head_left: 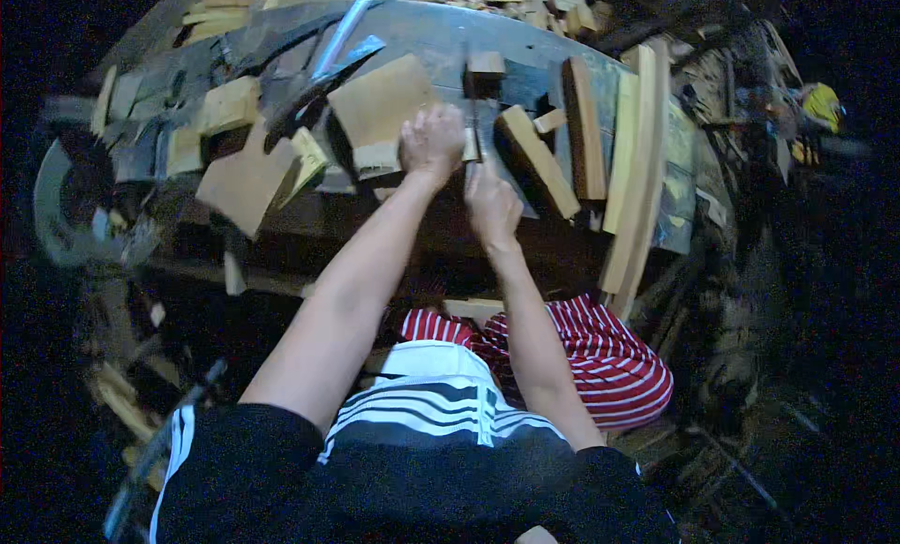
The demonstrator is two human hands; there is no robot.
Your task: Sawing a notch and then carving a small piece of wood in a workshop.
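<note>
Pale wood, a small piece (471,145), shows at the middle of the desk (450,21), between the two hands and at the near end of a thin dark strip (472,89) running toward 12 o'clock. At its 9 o'clock is the left hand (433,141), knuckles up and fingers curled; at 5 o'clock the right hand (494,204), fingers folded, tips toward the strip. Whether either grip is closed on the piece I cannot tell; the undersides are hidden. Working from two sides probably steadies it and keeps it lined up with the strip.

Both forearms reach up from the lower edge, the left slanting toward 1 o'clock, the right toward 11, elbows nearly straight.

Further out, a brown panel (380,98) lies at 10 o'clock, just beside the left hand. Toward 3 o'clock lie two battens (541,159) and, beyond them, long boards (642,178), perhaps set aside to leave the middle free.
</note>
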